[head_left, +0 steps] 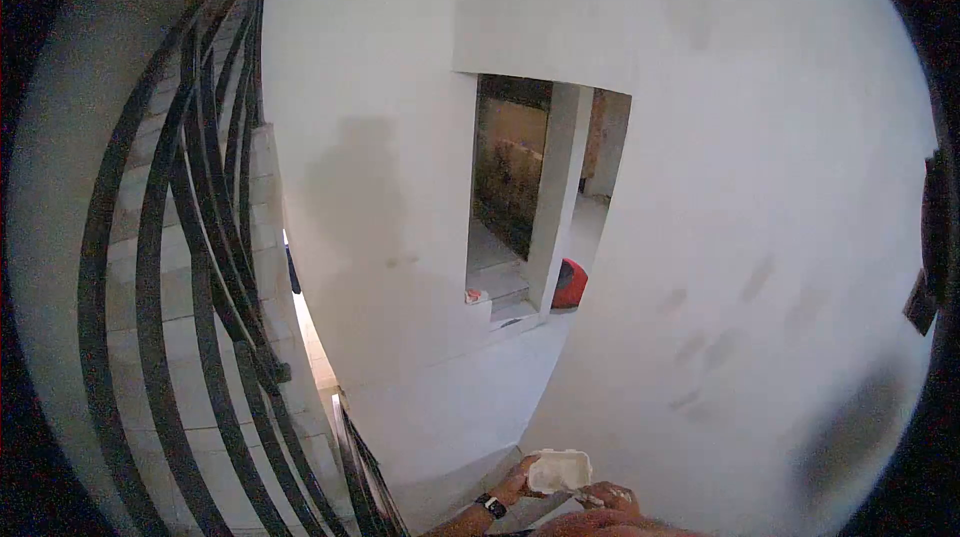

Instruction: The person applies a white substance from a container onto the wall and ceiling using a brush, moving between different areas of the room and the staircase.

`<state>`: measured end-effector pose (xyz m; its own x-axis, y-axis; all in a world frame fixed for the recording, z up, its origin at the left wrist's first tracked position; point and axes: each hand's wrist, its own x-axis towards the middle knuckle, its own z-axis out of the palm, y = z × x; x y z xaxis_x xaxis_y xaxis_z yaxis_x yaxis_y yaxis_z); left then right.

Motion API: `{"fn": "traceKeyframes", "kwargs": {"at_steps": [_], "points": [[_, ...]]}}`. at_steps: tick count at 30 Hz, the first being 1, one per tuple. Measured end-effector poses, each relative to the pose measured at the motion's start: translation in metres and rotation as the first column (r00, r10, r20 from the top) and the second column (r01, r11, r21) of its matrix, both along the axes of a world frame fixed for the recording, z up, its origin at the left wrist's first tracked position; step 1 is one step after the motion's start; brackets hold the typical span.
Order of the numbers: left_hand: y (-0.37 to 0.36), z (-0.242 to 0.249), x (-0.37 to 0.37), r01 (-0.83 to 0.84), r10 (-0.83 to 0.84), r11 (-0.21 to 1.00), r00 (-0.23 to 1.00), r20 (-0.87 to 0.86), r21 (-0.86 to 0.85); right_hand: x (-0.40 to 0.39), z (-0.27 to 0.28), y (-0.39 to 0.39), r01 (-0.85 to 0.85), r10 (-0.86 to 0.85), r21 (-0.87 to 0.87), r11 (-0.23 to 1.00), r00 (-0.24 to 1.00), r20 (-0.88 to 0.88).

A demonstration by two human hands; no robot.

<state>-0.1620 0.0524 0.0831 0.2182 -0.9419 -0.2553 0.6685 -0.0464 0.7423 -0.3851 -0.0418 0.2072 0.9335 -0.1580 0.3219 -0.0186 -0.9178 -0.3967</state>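
At the bottom of the head view, my left hand (515, 480) is closed on the side of a small white rectangular tray (560, 470). Whitish material shows inside the tray. A dark watch (491, 506) is on my left wrist. Beside the tray's lower right corner is my right hand (610, 498), its fingers curled round what looks like a thin flat tool (574, 497) that reaches to the tray's edge. White smears mark the right-hand fingers. The tool's handle is hidden in the hand.
A black metal railing (150, 237) and tiled stairs (160, 367) run along the left. White walls stand ahead and right; the right wall (760, 187) bears several darker patches. An opening with a ledge (515, 309) holds a red object (570, 283). A dark object (935, 227) is at far right.
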Motion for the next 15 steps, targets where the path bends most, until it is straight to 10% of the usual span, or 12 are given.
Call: {"fn": "traceKeyframes", "kwargs": {"at_steps": [3,5,15], "points": [[0.008,0.032,0.001,0.049,-0.039,0.992,0.995,-0.090,0.117,-0.001,-0.037,-0.009,0.078,-0.054,-0.180,0.980,0.989,0.138],[0.008,0.027,-0.001,0.039,-0.035,0.997,0.998,-0.045,0.071,0.006,0.047,0.017,0.031,-0.036,0.180,0.983,0.999,0.026],[-0.010,-0.043,0.007,-0.132,0.130,0.990,0.991,-0.038,-0.052,0.008,0.040,0.013,0.151,-0.047,0.548,0.823,0.979,-0.199]]}}
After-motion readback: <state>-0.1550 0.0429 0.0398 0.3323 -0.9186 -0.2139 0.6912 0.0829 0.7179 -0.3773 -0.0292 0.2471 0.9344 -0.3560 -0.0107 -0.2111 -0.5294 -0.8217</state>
